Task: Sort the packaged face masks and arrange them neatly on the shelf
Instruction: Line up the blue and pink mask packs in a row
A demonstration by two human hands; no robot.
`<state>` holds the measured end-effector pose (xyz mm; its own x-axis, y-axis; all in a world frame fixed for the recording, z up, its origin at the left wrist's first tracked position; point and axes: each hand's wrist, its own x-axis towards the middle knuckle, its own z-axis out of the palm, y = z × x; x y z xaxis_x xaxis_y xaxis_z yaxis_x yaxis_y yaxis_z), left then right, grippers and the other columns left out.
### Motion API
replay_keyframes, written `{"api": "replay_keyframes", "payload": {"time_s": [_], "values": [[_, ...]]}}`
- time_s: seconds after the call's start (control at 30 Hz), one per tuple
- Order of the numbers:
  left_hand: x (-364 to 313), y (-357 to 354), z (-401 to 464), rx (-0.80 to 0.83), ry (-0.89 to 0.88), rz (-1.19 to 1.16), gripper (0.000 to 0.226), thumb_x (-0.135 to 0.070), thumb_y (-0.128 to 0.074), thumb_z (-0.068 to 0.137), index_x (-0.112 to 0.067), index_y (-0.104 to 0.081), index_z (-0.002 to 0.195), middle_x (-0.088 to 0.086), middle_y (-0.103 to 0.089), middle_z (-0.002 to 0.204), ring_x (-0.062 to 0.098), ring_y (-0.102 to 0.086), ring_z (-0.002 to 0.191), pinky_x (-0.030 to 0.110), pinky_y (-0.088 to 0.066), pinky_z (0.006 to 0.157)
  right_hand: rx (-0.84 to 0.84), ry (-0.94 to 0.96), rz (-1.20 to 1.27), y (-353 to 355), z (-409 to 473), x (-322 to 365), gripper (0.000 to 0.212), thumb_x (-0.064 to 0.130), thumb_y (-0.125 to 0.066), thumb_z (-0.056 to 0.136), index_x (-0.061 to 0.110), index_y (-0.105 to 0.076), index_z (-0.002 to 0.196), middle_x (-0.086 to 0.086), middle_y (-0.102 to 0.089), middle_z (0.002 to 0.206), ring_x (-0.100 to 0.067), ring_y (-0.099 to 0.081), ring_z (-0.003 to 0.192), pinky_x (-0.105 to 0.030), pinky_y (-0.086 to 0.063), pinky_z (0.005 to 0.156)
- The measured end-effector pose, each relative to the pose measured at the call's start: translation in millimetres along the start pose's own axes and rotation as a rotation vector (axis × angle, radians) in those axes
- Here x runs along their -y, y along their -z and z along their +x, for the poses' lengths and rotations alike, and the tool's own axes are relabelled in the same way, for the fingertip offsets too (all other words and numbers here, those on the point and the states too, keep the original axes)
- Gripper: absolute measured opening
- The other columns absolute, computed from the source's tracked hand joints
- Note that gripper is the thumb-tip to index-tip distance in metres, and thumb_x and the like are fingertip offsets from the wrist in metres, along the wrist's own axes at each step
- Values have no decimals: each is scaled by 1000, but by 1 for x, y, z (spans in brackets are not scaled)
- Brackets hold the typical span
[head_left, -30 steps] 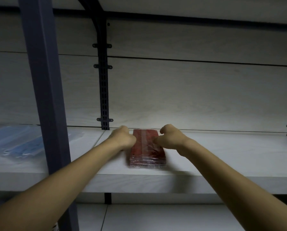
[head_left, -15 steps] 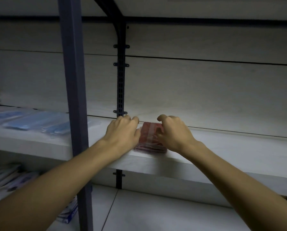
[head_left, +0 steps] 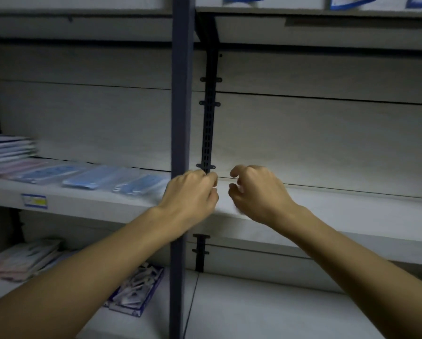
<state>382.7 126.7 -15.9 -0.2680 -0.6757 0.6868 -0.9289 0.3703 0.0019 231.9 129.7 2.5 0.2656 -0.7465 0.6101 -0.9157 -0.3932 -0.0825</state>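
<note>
**Hands off the red pack**

My hands have pulled back toward the near edge, and the red mask pack they were squaring is now out of sight, likely behind them. My left hand (head_left: 192, 192) is curled shut on nothing; my right hand (head_left: 254, 192) is half-curled, empty. Blue packs (head_left: 102, 178) lie left on the shelf (head_left: 352, 216)

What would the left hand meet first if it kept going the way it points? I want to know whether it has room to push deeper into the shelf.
Probably the black slotted upright at the back panel: the left hand has its knuckles just below it. Depth is unclear.
</note>
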Motion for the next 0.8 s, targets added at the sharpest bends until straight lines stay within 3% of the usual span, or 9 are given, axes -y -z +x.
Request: {"api": "replay_keyframes", "payload": {"time_s": [0.17, 0.3, 0.43, 0.57, 0.8], "values": [[57, 33, -38, -1, -61, 0, 18, -26, -44, 94, -18, -59, 102, -2, -63, 98, 17, -58, 90, 30, -46, 69, -32, 10, 31, -8, 1, 72, 24, 23, -51, 93, 10, -61, 110, -7, -66, 102, -30, -62, 92, -43, -54, 75], [112, 48, -66, 25, -27, 29, 20, -26, -46, 94, -17, -60, 105, 1, -64, 102, 18, -59, 91, 33, -49, 72, -31, 19, 38, -27, 5, 124, 19, 21, -52, 91, 9, -61, 103, -8, -64, 97, -30, -61, 85, -45, -55, 71], [160, 56, -79, 76, 18, 77, 20, -24, -47, 92, -16, -59, 104, 3, -65, 100, 22, -58, 90, 34, -48, 67, 10, 9, 18, -41, 13, 162, 24, 21, -51, 91, 9, -61, 109, -8, -66, 100, -31, -61, 91, -41, -53, 76], [197, 56, -79, 111, 68, 102, 22, -25, -46, 92, -16, -58, 109, 5, -63, 99, 24, -57, 91, 33, -45, 65, 44, -20, 26, -52, 31, 185, 23, 18, -50, 93, 8, -61, 110, -8, -65, 100, -31, -61, 89, -38, -51, 73], [255, 35, -60, 124, 104, 93, 21, -25, -46, 92, -13, -59, 105, 5, -63, 97, 24, -58, 85, 35, -49, 67, 103, -142, 40, -101, 84, 191, 29, 15, -52, 88, 1, -60, 111, -15, -67, 99, -34, -63, 94, -49, -56, 77]]}}
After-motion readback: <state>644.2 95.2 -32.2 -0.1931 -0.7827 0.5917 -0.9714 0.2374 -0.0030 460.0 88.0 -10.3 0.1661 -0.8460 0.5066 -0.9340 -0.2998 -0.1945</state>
